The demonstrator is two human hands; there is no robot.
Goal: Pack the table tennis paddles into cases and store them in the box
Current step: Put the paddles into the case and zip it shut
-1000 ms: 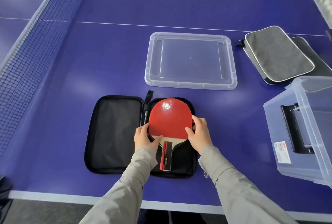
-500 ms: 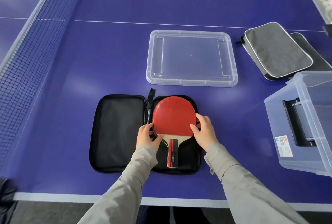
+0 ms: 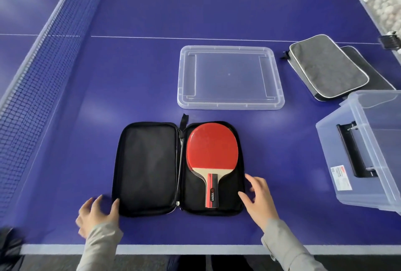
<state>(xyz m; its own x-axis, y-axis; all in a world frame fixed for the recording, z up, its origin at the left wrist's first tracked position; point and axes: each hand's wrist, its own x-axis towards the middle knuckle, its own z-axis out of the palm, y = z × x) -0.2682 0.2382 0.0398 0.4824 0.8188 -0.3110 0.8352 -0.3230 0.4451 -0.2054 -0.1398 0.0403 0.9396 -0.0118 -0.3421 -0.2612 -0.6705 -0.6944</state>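
We logged the red paddle [image 3: 212, 147] lying in the right half of the open black case [image 3: 147, 168] on the tabletop [image 3: 130, 64]. The handle lettering and the white label [image 3: 340, 178] on the clear box [image 3: 329, 151] were too small to read. The left hand [image 3: 95, 216] and right hand [image 3: 260, 201] flanked the case, fingers apart, gripping nothing. The lid [image 3: 230, 77] and grey cases [image 3: 327, 66] lay beyond.
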